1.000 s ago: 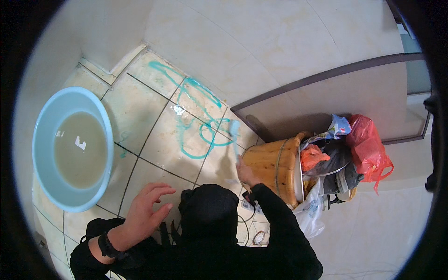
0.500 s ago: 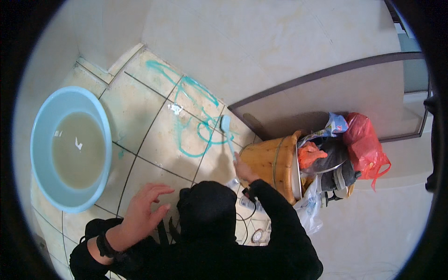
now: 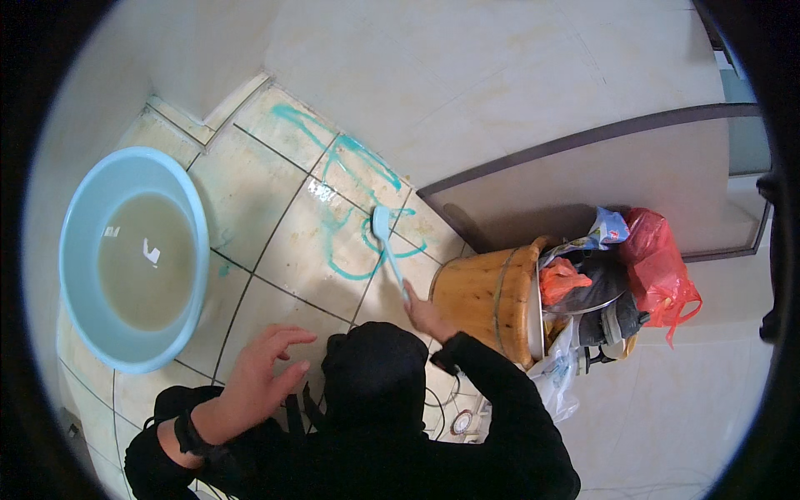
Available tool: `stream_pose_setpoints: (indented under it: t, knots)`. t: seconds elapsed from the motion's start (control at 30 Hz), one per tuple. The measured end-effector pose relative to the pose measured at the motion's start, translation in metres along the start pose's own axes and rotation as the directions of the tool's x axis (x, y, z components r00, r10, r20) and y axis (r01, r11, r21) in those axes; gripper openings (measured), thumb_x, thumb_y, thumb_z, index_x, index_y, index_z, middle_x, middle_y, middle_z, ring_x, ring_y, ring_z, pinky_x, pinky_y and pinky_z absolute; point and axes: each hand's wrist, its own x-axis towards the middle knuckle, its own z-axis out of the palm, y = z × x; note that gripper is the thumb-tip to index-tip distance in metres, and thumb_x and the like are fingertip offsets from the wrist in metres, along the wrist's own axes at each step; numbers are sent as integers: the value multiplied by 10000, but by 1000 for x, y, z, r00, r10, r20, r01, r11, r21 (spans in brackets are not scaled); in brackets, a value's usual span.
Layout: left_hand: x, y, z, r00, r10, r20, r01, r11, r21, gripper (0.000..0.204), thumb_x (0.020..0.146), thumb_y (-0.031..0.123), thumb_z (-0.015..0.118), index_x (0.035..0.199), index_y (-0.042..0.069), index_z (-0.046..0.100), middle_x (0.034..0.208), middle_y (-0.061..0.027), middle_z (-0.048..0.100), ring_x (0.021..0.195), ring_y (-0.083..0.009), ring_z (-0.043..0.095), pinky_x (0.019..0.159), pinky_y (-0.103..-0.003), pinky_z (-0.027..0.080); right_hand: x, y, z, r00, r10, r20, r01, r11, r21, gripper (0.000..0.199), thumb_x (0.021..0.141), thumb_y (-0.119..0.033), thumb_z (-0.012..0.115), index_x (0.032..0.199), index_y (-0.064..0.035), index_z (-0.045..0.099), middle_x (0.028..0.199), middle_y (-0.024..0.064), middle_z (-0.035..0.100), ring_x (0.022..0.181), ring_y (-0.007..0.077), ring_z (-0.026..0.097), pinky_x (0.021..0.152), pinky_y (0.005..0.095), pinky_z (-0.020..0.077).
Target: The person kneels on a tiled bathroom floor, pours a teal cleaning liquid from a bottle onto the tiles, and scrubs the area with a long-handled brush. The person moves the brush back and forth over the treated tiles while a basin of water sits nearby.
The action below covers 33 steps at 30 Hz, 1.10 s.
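My right hand (image 3: 423, 315) grips the handle of a pale blue long-handled brush (image 3: 387, 247). Its head rests on the tiled floor among teal scrawled streaks (image 3: 350, 208). My left hand (image 3: 265, 368) hovers over the tiles with fingers spread, holding nothing. A dark band sits on its wrist. Both of my sleeves are black, and a black hood (image 3: 375, 379) hides the floor below me.
A light blue basin (image 3: 79, 283) of murky water stands at the left. A wooden bucket (image 3: 487, 296) stuffed with bags and clothing, with a red plastic bag (image 3: 658, 267) beside it, stands at the right, next to a dark door threshold (image 3: 575, 142).
The brush has come into view, extended forward onto the teal streaks. My right hand has shifted slightly away from the bucket. My left hand has stayed spread over the tiles.
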Motion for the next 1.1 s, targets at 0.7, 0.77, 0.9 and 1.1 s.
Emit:
stream_pose_setpoints:
  t: [0.7, 0.77, 0.9, 1.1]
  knots:
    - [-6, -14, -4, 987, -132, -87, 129, 991, -42, 327, 777, 54, 611, 1102, 46, 569, 1052, -104, 572, 933, -201, 565, 735, -287, 485, 87, -1, -80, 968, -81, -237, 6, 953, -304, 622, 894, -208, 412, 1426, -153, 94, 775, 250, 603, 690, 384, 594, 637, 502, 459]
    - [-2, -18, -3, 995, -78, -63, 77, 997, -24, 327, 777, 55, 611, 1101, 45, 569, 1056, -103, 573, 931, -201, 566, 731, -285, 483, 111, -10, -94, 856, -306, -416, 121, 902, -413, 579, 874, -194, 440, 1405, -166, 211, 729, 174, 616, 649, 346, 600, 565, 468, 464]
    - [-5, -16, -9, 981, -188, -45, 187, 982, -29, 300, 801, 80, 600, 1099, 64, 571, 1016, -119, 555, 918, -220, 558, 751, -292, 486, 132, -12, -119, 739, -490, -462, 189, 809, -557, 575, 859, -194, 470, 1392, -171, 255, 660, 139, 600, 586, 312, 588, 514, 440, 456]
    - [-15, 3, -22, 974, -170, -149, 138, 970, -202, 314, 792, 53, 596, 1105, 44, 570, 1081, -104, 565, 928, -200, 564, 751, -294, 482, 131, 7, -130, 975, -79, -208, -61, 805, -590, 697, 862, -185, 480, 1437, -215, 87, 744, 156, 605, 685, 314, 592, 608, 447, 464]
